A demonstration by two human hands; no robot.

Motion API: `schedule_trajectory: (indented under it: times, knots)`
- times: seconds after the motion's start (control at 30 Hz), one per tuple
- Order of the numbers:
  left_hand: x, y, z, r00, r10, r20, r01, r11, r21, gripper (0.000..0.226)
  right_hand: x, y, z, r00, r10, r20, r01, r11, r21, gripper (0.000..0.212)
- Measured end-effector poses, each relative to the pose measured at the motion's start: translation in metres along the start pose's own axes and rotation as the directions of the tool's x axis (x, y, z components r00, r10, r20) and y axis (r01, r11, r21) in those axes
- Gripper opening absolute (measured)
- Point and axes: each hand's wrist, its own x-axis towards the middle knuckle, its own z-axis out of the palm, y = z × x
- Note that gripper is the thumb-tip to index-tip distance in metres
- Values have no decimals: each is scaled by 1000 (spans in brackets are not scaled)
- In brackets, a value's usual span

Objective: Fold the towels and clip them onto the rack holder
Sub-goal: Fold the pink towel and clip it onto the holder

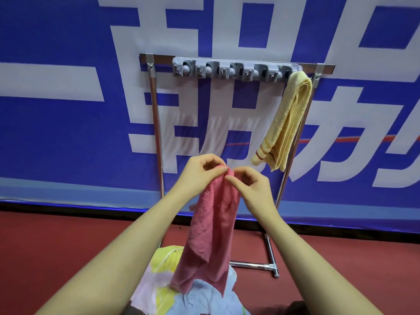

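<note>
- Nearest, at the bottom of the view, a heap of loose towels (172, 289) in pale yellow, pink and light blue lies on the red floor (68, 246), just in front of the rack's foot.
- Above the heap the pink towel (211, 223) hangs in the air, its lower end brushing the pile. It is limp, light terry cloth; it sags into soft folds and will not hold a crease by itself.
- The left hand (202, 171) pinches the towel's top edge between thumb and fingers; the right hand (252, 185) pinches the same edge just beside it, fingers curled onto the cloth.
- Judging by this, the fold is in hand: the best hold is at the top corners, matched together, so the weight hangs evenly and the doubled edge is thick enough for a clip.
- Farther back stands the metal rack (156, 123), its grey clip holder (231, 70) across the top bar with several free clips.
- The yellow towel (286, 123) already hangs folded from the holder's right end.
- Behind it all is a blue and white banner wall (68, 133).
</note>
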Motion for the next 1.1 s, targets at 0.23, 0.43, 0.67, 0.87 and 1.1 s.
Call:
schedule_trajectory:
  times: [0.23,0.43,0.67,0.87,1.1]
  knots:
    - [-10,-13,0,991,-122,55,121,993,16,14,7,-8,-3,987,-47,-156,56,997,53,7]
    - [-23,-51,8,981,-182,65,171,974,151,13,10,-4,-15,944,-20,-328,35,999,40,8]
    - [-28,-68,10,952,-296,74,279,943,184,10,8,0,-31,916,-17,-402,30,999,25,8]
    - [-17,-49,8,973,-227,-51,229,973,36,8,1,20,-37,926,70,-372,-94,994,-47,7]
    - [2,-28,-4,987,-139,-75,152,968,201,10,-4,27,-31,942,132,-309,-143,990,-13,9]
